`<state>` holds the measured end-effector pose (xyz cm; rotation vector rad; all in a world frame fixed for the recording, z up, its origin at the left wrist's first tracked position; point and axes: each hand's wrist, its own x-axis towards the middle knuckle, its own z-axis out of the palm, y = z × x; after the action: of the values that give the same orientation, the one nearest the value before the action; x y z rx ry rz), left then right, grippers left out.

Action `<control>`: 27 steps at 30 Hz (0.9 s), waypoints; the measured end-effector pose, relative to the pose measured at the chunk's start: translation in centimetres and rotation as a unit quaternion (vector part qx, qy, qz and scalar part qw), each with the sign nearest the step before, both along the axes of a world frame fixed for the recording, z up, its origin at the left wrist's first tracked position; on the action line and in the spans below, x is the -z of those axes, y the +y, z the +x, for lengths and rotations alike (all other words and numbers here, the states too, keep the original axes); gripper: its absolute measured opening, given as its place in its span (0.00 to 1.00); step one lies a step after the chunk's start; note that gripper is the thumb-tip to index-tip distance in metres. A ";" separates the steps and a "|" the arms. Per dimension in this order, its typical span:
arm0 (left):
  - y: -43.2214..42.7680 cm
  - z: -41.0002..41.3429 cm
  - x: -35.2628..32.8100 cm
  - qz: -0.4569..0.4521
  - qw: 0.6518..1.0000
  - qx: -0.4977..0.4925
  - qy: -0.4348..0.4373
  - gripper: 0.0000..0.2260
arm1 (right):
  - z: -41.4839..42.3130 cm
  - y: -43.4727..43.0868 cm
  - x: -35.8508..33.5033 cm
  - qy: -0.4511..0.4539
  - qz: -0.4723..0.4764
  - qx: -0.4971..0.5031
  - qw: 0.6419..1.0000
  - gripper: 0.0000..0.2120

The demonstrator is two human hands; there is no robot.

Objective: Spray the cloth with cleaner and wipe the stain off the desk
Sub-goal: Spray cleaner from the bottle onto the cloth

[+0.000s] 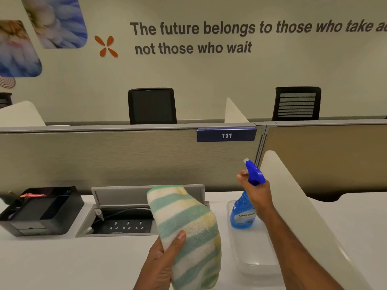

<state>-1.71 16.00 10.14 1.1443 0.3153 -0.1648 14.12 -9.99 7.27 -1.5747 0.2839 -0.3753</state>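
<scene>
The cloth [186, 233] is a thick, fuzzy towel striped in pale green and cream with touches of yellow, bunched into a long roll and held upright above the white desk [62, 262]. The left hand [165, 260] is closed around its lower part, thumb pressed across the front. To the right of the cloth, the right hand [256, 194] is wrapped around the neck of one spray bottle [244, 214], a clear bottle of blue liquid with a blue trigger head; whether a finger presses the trigger cannot be told. The nozzle points up and toward the back, past the cloth's top. The bottle's base hangs just above the far end of one clear plastic tray [251, 260] lying on the desk right of the cloth; nothing else can be made out in it.

Left of the cloth, one recessed socket box [119, 222] stands with its grey lid raised, holding a row of sockets and a plugged cable. Further left sits one black organiser [41, 212], its contents unclear. Behind the cloth runs a grey partition [104, 158] with a blue "111" plate [226, 135], and beyond it two black chairs. No stain is discernible on the desk.
</scene>
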 end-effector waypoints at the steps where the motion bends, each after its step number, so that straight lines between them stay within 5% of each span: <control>1: -0.1 0.1 -0.2 -0.007 1.000 -0.003 -0.001 0.35 | -0.1 -0.1 0.0 0.000 0.000 -0.001 1.000 0.10; 4: -0.2 0.6 -1.2 -0.008 1.000 0.008 -0.015 0.21 | -0.8 0.0 -0.4 -0.001 0.005 -0.002 1.000 0.13; 9: 0.1 1.2 -4.1 -0.003 0.999 0.034 -0.042 0.16 | -3.0 0.4 -3.9 -0.021 -0.038 -0.035 0.998 0.13; 19: 2.0 3.0 -9.2 -0.008 0.995 0.026 -0.092 0.14 | -10.0 6.2 -12.4 -0.047 -0.119 -0.200 0.971 0.03; 27: 3.5 3.3 -10.4 -0.061 0.993 0.026 -0.102 0.15 | -11.3 11.1 -14.2 -0.023 -0.139 -0.243 0.960 0.10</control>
<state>1.55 19.55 20.53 1.0382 0.0936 -0.1096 2.78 1.11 21.43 -1.8433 -0.2026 -0.0666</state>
